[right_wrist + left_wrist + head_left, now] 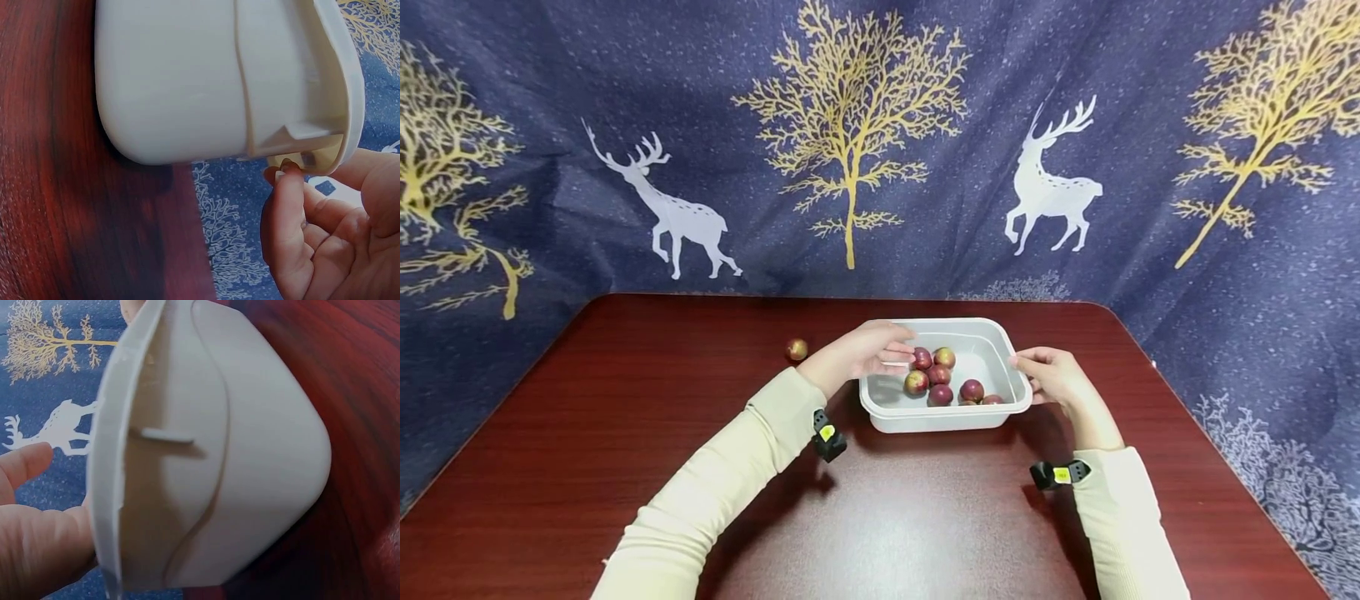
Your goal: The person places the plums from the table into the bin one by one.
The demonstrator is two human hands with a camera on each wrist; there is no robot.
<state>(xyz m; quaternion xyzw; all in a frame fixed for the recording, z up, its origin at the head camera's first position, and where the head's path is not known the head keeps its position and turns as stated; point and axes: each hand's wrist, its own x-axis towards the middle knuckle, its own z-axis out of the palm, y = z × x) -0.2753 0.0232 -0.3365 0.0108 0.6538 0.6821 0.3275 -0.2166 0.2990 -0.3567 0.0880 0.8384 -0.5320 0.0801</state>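
Observation:
A white rectangular plastic basin [947, 422] stands on the table, holding several small round plums [941, 395], dark red with some yellow-green patches. Over the basin's left side is my left hand [880, 348], its fingers extended above the plums and nothing held in them. From the left wrist, that hand [44, 537] shows beside the rim. My right hand [1052, 375] pinches the basin's right rim between thumb and fingers; the right wrist view shows its fingers [287, 212] curled under the lip. Part of the lower plums is hidden behind the near wall.
One loose plum [797, 349] lies on the table left of the basin, close to my left wrist. The dark red wooden table [587, 467] ends at a blue cloth backdrop [925, 233] printed with trees and deer. Each sleeve cuff carries a small black camera.

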